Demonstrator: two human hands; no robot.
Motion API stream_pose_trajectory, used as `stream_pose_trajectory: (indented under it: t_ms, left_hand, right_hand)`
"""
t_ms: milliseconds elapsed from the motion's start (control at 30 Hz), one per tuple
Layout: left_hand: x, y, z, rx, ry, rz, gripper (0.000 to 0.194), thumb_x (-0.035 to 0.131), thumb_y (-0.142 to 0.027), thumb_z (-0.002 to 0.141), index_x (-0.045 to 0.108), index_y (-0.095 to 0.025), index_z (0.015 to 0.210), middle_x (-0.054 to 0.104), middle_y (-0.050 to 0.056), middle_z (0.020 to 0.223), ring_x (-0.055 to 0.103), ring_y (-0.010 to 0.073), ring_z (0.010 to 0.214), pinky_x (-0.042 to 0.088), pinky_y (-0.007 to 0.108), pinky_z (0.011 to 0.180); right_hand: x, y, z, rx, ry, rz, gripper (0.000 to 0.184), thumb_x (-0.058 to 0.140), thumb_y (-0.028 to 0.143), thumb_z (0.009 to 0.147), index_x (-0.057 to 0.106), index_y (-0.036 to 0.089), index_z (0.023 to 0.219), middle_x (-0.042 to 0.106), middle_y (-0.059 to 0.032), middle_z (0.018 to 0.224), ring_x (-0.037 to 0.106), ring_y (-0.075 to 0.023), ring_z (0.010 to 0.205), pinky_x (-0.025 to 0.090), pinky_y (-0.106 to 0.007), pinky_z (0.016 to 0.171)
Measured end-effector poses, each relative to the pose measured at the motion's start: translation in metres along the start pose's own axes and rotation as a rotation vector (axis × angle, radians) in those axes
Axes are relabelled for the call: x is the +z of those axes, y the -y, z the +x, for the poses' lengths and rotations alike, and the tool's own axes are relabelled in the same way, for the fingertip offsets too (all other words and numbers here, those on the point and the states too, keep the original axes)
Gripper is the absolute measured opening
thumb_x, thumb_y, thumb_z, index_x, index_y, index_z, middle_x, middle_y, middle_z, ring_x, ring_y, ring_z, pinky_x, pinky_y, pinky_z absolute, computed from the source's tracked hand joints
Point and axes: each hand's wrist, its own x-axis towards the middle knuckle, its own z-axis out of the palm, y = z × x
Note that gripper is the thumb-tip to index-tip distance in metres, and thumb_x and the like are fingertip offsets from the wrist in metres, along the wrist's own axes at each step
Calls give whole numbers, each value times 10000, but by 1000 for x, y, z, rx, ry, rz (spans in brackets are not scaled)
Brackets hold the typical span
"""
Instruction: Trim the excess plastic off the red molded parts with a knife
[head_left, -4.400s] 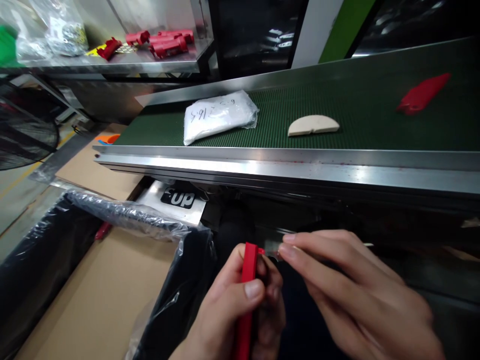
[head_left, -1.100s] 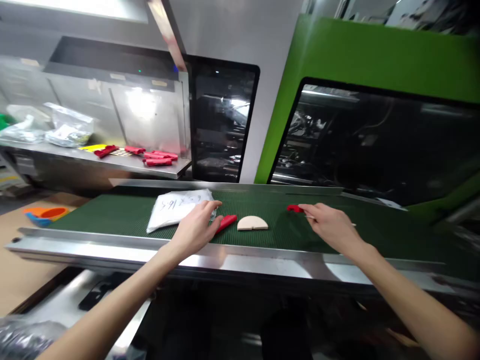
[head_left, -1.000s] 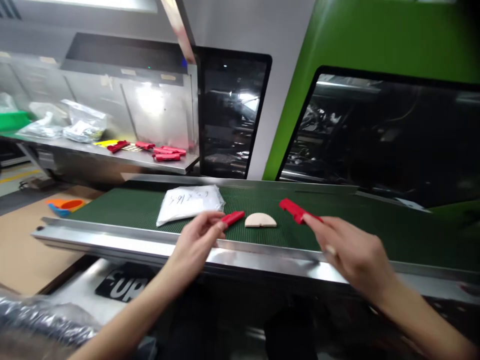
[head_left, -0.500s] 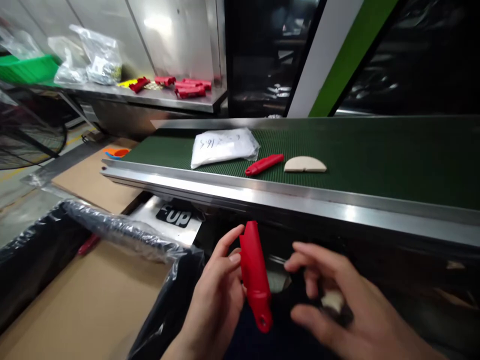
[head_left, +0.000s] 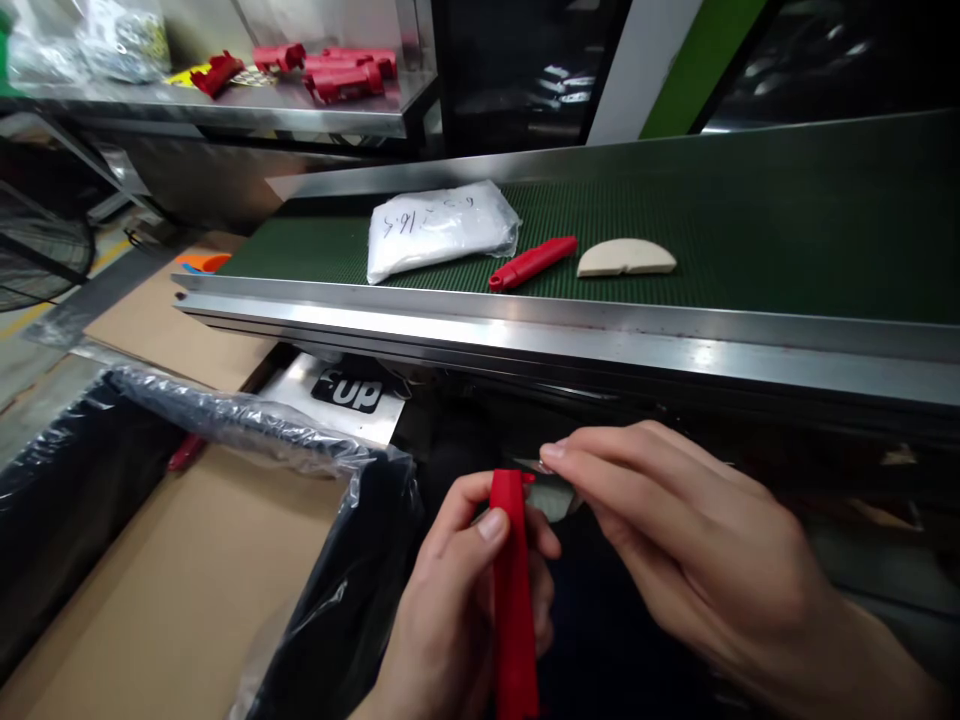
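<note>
Plastic, red and narrow, the handle piece (head_left: 514,590) stands nearly upright in the person's left hand (head_left: 457,620), low in the view and just in front of the body; the thumb presses its near face and the other fingers curl round behind, so the hand is closed on it; the lower end of the piece runs out of the bottom of the picture. The right hand (head_left: 697,560) comes in from the right, fingers long and nearly straight, fingertips (head_left: 553,455) pinched together at the top end of the piece; a small pale sliver (head_left: 541,470) shows there, touching the piece, too blurred to identify.

Left of the left hand lies a black plastic-lined carton (head_left: 150,520) with brown cardboard showing, 1 small red part (head_left: 184,453) on its far side; beyond that, a dark label reading "UP" (head_left: 352,392).

Ahead of both hands, and above them, runs the steel rail (head_left: 600,345) of a conveyor; on its green belt (head_left: 787,220) rest a second red handle piece (head_left: 532,262), a beige half-round block (head_left: 626,258) just to its right, apart, and a white bag (head_left: 439,228) with handwriting to its left, near it.

Far off to the left of the hands, a steel shelf (head_left: 225,112) carries several more red parts (head_left: 322,75) and clear bags (head_left: 120,40).
</note>
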Motion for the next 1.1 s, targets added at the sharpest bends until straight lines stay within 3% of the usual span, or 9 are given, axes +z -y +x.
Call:
stream_pose_trajectory:
  t_ms: [700, 1100]
  left_hand:
    - [2, 0, -5, -9, -65, 26, 176, 495, -344, 949, 577, -195, 997, 570, 42, 829, 462, 96, 553, 350, 178, 475]
    - [-1, -9, 5, -49, -75, -53, 125, 533, -332, 940, 562, -226, 999, 550, 22, 860, 469, 93, 597, 415, 158, 505]
  right_hand:
    - [2, 0, -11, -49, 74, -65, 434, 519, 25, 881, 542, 150, 1296, 628, -89, 1140, 557, -179, 922, 446, -335, 768]
    - [9, 17, -21, -63, 86, -92, 373, 506, 50, 861, 644, 161, 1190, 679, -60, 1063, 562, -179, 848, 440, -336, 693]
